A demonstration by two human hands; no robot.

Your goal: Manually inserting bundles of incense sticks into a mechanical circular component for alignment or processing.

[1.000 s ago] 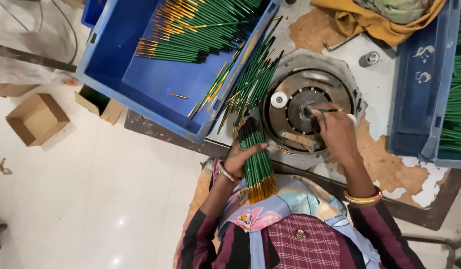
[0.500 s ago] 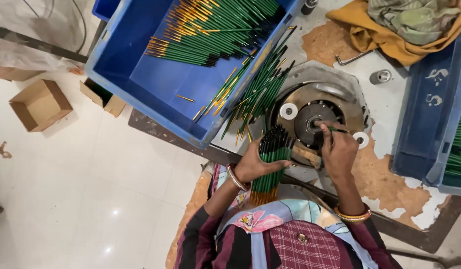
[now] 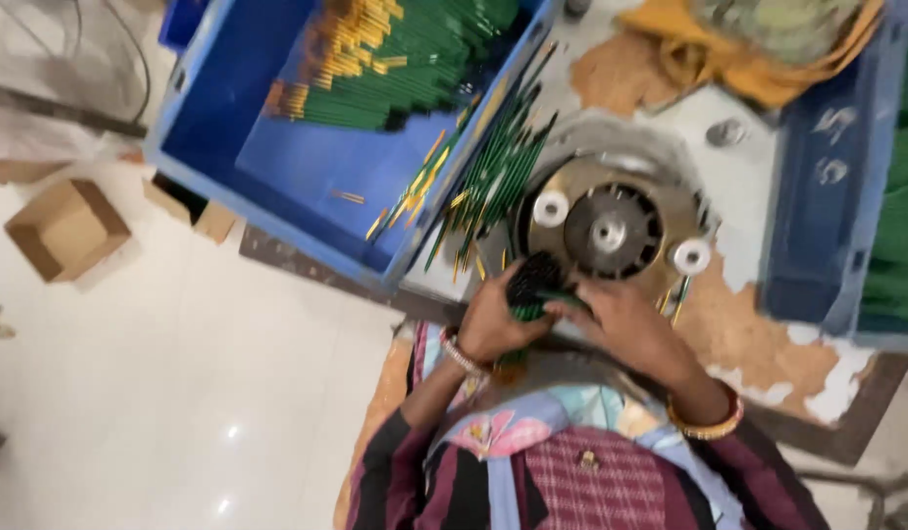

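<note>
My left hand (image 3: 495,324) grips a bundle of green pencils (image 3: 530,288) held on end at the table's near edge. My right hand (image 3: 625,324) has come in beside it and touches the same bundle with its fingers. Just beyond both hands sits a round metal machine disc (image 3: 611,231) with two white rollers (image 3: 550,209). Loose green pencils (image 3: 493,172) lie fanned over the table to the left of the disc. A blue crate (image 3: 277,162) holds a large pile of green pencils with yellow ends (image 3: 405,59).
A second blue crate (image 3: 827,186) stands at the right. A yellow cloth (image 3: 758,59) lies at the back. A small cardboard box (image 3: 66,228) sits on the white floor to the left. The table top is chipped, with brown patches (image 3: 738,324).
My right hand has left the machine disc and moved down to the bundle in my left hand. The view has shifted and blurred.
</note>
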